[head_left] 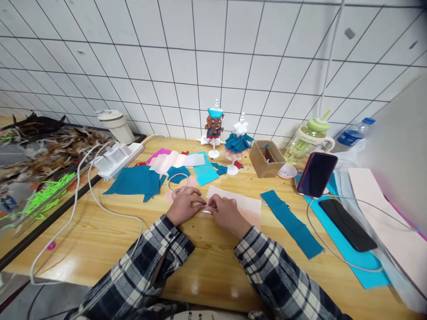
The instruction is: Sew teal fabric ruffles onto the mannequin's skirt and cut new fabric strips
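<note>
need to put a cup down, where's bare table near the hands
Bare wood lies left of the left hand, between the teal fabric and white cable, and between the sleeves. Crowded: fabric pieces behind the hands, phones to the right.

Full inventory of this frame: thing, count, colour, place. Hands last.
small white strip: 1, white, between both hands' fingertips
pale pink fabric sheet: 1, pink, under the hands
teal fabric strip: 1, teal, right of the hands
large teal fabric piece: 1, teal, left of centre
miniature dress mannequins: 2, one red-brown with blue top, one teal, by the wall
small cardboard box: 1, brown, right of the mannequins
red-cased phone: 1, propped upright, right
black phone: 1, lying flat, right
clear green-lidded jug: 1, back right
white power strip: 1, back left
wooden table: 1, light brown
left hand: 1, pinching the strip
right hand: 1, pinching the strip
</note>
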{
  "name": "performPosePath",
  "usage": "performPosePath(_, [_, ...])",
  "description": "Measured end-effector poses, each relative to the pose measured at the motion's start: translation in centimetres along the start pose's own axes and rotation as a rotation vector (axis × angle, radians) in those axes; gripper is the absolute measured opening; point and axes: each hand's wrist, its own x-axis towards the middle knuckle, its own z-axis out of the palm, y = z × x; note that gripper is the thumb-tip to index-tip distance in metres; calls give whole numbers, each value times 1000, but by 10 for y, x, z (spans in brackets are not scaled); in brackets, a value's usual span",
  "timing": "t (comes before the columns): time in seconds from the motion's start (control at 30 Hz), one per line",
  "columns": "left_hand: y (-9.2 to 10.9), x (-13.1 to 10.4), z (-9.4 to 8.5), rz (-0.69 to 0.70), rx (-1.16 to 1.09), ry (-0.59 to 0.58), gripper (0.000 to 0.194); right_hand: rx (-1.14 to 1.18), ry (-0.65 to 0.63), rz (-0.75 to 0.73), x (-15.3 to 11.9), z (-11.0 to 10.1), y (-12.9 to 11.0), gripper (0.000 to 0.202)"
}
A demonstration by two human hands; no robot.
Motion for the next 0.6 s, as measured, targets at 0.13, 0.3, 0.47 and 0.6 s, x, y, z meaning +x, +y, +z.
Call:
performPosePath(0.13, [-2, 2, 0, 34, -34, -15, 13, -33, 10, 44, 1, 4, 0, 11])
performPosePath(0.3, [0, 3, -1, -4, -51, -64, 8, -26, -1, 79, 2, 6, 0, 9])
performPosePath(0.47, [3, 3, -3, -31, -38, -107, 8, -47, -34, 107, 3, 7, 1, 13])
performPosePath(0.6, [3, 4, -4, -39, -36, -126, 9, -48, -49, 116, 5, 8, 2, 15])
